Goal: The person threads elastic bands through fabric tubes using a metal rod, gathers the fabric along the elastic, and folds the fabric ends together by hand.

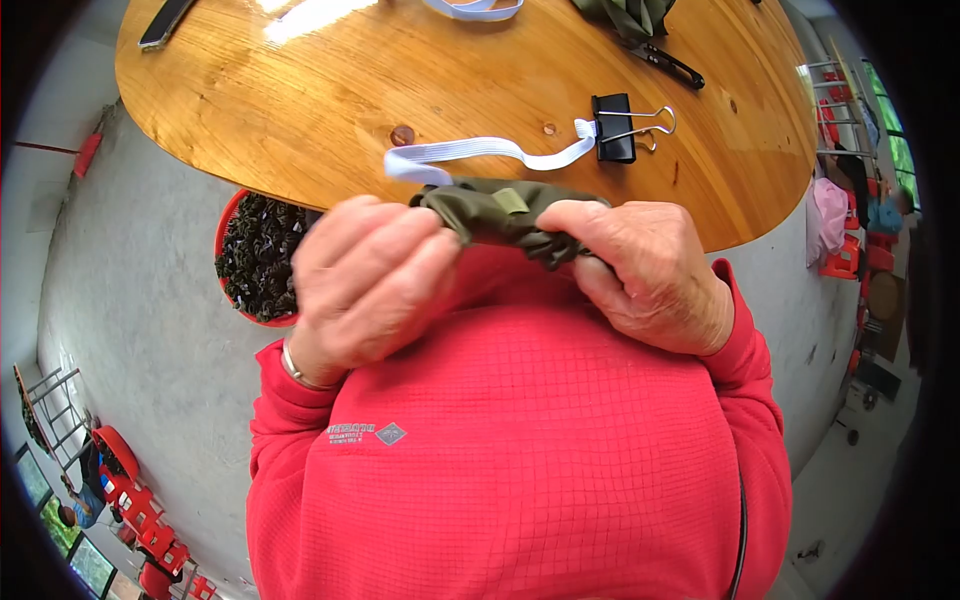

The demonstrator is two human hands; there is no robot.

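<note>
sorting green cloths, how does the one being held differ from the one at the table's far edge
The held cloth is bunched narrow between left hand and right hand; the far cloth lies loosely crumpled. White elastic runs from the held cloth to a clip; the far cloth lies beside snips. Both are dark green.

Apparently a small workshop: wooden table (480, 80), binder clip (615, 128), filled red basket (232, 222), concrete floor (140, 250).

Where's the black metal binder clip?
In the head view, the clip sits right of centre on the wooden table, touching the white elastic band, below the black-handled snips.
</note>
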